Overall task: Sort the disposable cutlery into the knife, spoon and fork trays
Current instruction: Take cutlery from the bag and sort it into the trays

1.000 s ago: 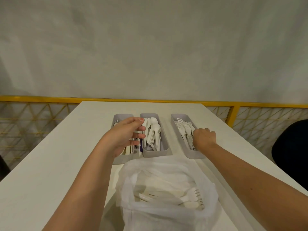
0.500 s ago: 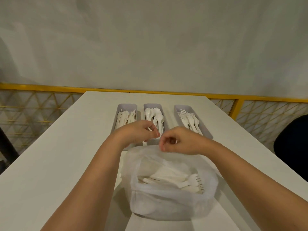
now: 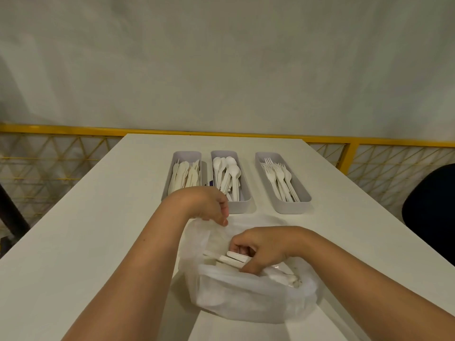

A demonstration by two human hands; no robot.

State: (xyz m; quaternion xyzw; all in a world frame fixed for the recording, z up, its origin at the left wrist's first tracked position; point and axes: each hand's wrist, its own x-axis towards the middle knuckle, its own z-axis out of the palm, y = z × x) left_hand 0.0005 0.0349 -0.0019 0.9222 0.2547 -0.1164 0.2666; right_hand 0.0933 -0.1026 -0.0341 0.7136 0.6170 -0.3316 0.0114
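**Head view, sorting station.** Your right hand [image 3: 263, 249] reaches into the open mouth of a translucent white plastic bag [image 3: 246, 299]. The bag sits on the white table [image 3: 73, 230], close in front of you. The fingers curl down from above and the thumb comes up from below, clasping several flat white cutlery pieces [image 3: 236, 257]. Their handle ends jut left out of the grasp; which kinds they are cannot be told. More white pieces lie in the bag under and to the right of that hand, blurred by the film.

Your left hand [image 3: 206, 205] is at the bag's far-left rim with its fingers curled downward and the fingertips at the film. Whether they pinch the film cannot be told.

Beyond the bag stand 3 long grey trays, side by side and running away from you.
- **Knife tray** [image 3: 188, 153]: on the left, holding knives [image 3: 183, 175]; its near end is hidden behind your left hand.
- **Spoon tray** [image 3: 240, 207]: in the middle, just beside the knife tray, holding spoons [image 3: 227, 173] with their bowls at the far end.
- **Fork tray** [image 3: 293, 208]: on the right, set apart from the other 2, holding forks [image 3: 278, 175] with their tines at the far end.

A yellow railing [image 3: 221, 133] runs behind the table in front of a pale wall [image 3: 221, 57]. A dark rounded shape [image 3: 433, 205] sits at the right edge.
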